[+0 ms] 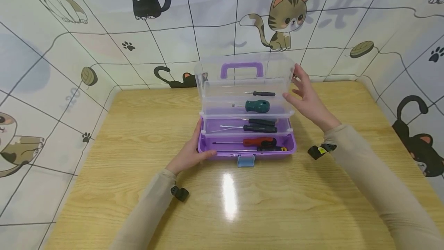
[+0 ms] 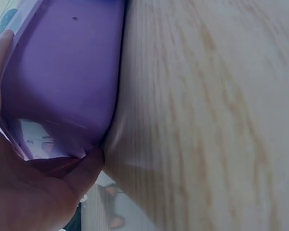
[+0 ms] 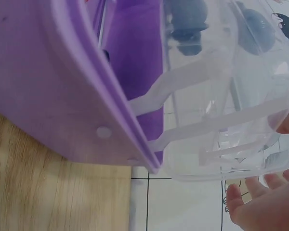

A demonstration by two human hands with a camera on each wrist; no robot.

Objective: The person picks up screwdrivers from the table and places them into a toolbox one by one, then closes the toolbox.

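A purple toolbox (image 1: 246, 156) with a raised clear lid (image 1: 213, 66) stands on the table. Inside, clear stepped trays (image 1: 222, 115) and the base hold several screwdrivers, among them a green-handled one (image 1: 257, 106) and a red-and-black one (image 1: 259, 142). My left hand (image 1: 189, 153) grips the box's left end, thumb along the front and fingers down the side. On the other side, my right hand (image 1: 306, 95) holds the lid's right edge, its thumb by the upper tray. In the right wrist view the fingers (image 3: 265, 192) lie spread at the lid's outer side.
The wooden table (image 1: 270, 211) extends around the box. A wall covering with cartoon cats (image 1: 286, 22) rises close behind the lid and along both sides. A light-blue latch (image 1: 246, 161) hangs at the box's front, and a purple handle (image 1: 242, 65) is on the lid.
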